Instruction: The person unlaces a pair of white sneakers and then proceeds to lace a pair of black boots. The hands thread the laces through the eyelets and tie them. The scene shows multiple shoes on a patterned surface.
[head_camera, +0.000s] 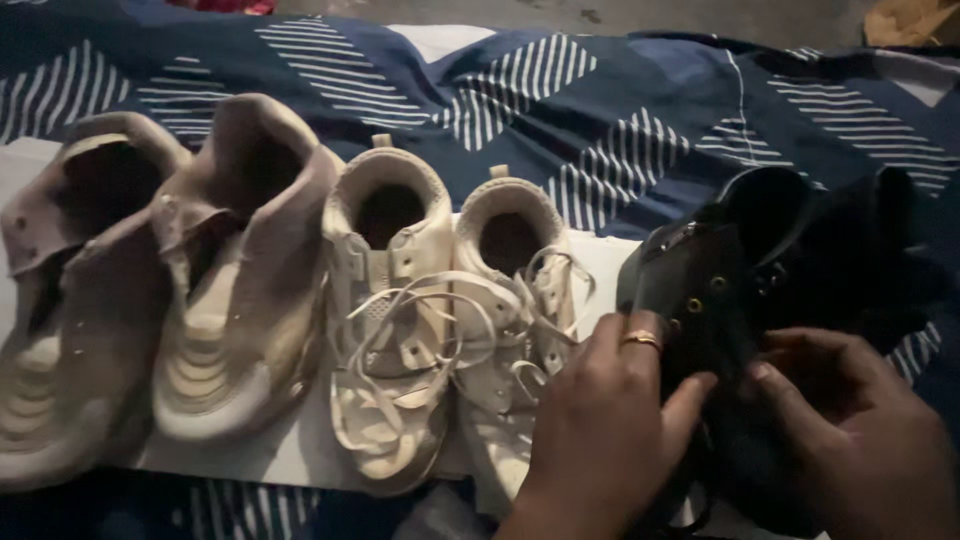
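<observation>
At the far left of the frame lies a pair of pale pinkish-grey high-top shoes, side by side and touching, toes toward the bottom edge, their collars open toward the top; they rest on a white sheet that shows beneath them along the lower left. Just to their right, in the middle of the frame, sits a pair of cream lace-up sneakers, also touching each other, the left one pressed against the nearer high-top; their loose laces loop across both tongues in a tangle. Behind the whole row, across the top of the frame, spreads a dark blue cloth with white striped diamonds. Right of centre, at the bottom, the left hand, a gold ring on one finger, closes its fingers and thumb on the near flap of a black boot with small metal eyelets; the boot lies at the right of the frame, just beside the sneakers, its dark opening facing up; a second black shape behind it is too dim to tell. At the lower right the right hand curls its fingers against the same boot's other side, gripping it.
</observation>
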